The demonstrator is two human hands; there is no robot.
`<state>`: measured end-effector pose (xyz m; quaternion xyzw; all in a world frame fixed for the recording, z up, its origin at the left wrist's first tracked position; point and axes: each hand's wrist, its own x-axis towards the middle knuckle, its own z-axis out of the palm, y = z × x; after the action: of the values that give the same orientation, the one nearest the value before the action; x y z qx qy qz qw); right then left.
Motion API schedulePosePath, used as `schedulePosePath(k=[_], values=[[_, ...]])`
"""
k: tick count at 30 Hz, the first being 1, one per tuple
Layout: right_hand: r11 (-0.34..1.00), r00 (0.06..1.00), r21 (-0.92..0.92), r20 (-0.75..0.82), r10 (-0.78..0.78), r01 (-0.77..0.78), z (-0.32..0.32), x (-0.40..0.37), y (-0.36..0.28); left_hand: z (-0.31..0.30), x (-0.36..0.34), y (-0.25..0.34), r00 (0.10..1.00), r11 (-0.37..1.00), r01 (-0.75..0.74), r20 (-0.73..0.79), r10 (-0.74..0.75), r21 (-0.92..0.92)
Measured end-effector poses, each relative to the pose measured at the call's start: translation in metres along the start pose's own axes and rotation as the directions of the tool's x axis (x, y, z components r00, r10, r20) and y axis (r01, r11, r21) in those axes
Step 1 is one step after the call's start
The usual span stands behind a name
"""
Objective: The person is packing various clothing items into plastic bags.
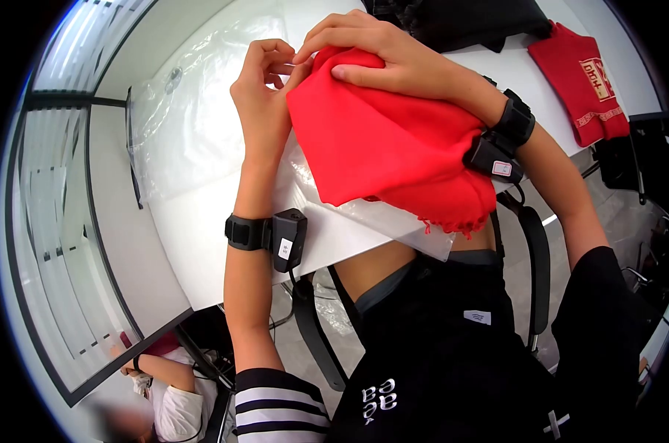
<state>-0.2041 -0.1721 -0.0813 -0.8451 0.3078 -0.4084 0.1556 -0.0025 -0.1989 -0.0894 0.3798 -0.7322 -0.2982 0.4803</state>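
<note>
A folded red cloth [382,144] with a fringed edge lies over a clear plastic bag [201,125] on the white table [201,244]. My right hand [375,55] presses on top of the cloth, thumb along its upper fold. My left hand [264,88] pinches the bag's edge right at the cloth's top left corner. Both wrists carry black strapped devices.
A second folded red cloth with a printed label [585,81] lies at the far right of the table. Dark fabric [460,22] sits at the far edge. Another person [165,391] sits low at the bottom left, beside a window wall.
</note>
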Motion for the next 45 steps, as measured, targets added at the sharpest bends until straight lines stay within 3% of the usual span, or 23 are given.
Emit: schedulePosePath(k=[5, 16, 18, 20, 23, 24, 27, 28, 30, 33, 37, 39, 45], values=[[0.999, 0.999, 0.014, 0.004, 0.052, -0.052, 0.000, -0.001, -0.001, 0.000, 0.000, -0.001, 1.000, 1.000, -0.025, 0.008, 0.025, 0.016], [0.998, 1.000, -0.066, -0.003, -0.024, 0.024, 0.003, 0.005, 0.009, 0.000, 0.000, -0.004, 0.994, 0.994, -0.107, -0.011, 0.107, -0.001], [0.989, 0.996, 0.114, 0.020, 0.092, -0.094, 0.000, 0.004, 0.002, -0.002, 0.000, -0.003, 0.994, 0.994, -0.109, 0.014, 0.108, 0.028], [0.982, 0.993, 0.151, 0.031, 0.114, -0.118, -0.003, 0.004, 0.002, -0.002, -0.001, -0.002, 0.997, 0.997, -0.074, 0.019, 0.074, 0.035], [0.829, 0.939, 0.451, 0.069, 0.335, -0.329, 0.000, 0.002, 0.007, 0.000, 0.000, 0.000, 0.996, 0.996, -0.085, 0.019, 0.084, 0.021], [0.835, 0.943, 0.446, 0.073, 0.325, -0.322, -0.001, 0.003, 0.012, 0.001, -0.001, 0.002, 0.996, 0.996, -0.092, 0.020, 0.092, 0.021], [0.705, 0.848, 0.501, 0.123, 0.516, -0.501, -0.003, 0.013, 0.024, -0.004, 0.000, 0.003, 0.997, 0.996, -0.080, 0.018, 0.079, 0.034], [0.768, 0.860, 0.430, 0.039, 0.509, -0.475, 0.000, 0.019, 0.018, -0.003, 0.000, 0.004, 0.999, 0.998, -0.047, 0.025, 0.046, 0.032], [0.929, 0.907, 0.081, -0.201, 0.370, -0.361, 0.012, 0.022, -0.002, -0.003, 0.000, 0.004, 1.000, 1.000, 0.008, 0.003, -0.008, 0.025], [0.977, 0.941, -0.039, -0.279, 0.189, -0.208, 0.024, 0.018, -0.027, -0.002, 0.001, 0.002, 0.999, 0.999, 0.031, -0.023, -0.032, -0.023], [0.990, 0.963, -0.015, -0.236, 0.133, -0.141, 0.029, 0.011, -0.032, -0.002, 0.002, 0.002, 0.998, 0.997, 0.062, -0.029, -0.061, 0.037], [0.970, 0.935, 0.089, -0.260, 0.240, -0.224, 0.028, 0.009, -0.029, -0.003, 0.002, 0.002, 0.998, 0.997, 0.051, -0.024, -0.050, 0.054], [0.946, 0.939, 0.158, -0.155, 0.306, -0.283, 0.022, 0.007, -0.018, -0.003, 0.001, 0.002, 0.998, 0.997, 0.053, -0.025, -0.051, 0.064]])
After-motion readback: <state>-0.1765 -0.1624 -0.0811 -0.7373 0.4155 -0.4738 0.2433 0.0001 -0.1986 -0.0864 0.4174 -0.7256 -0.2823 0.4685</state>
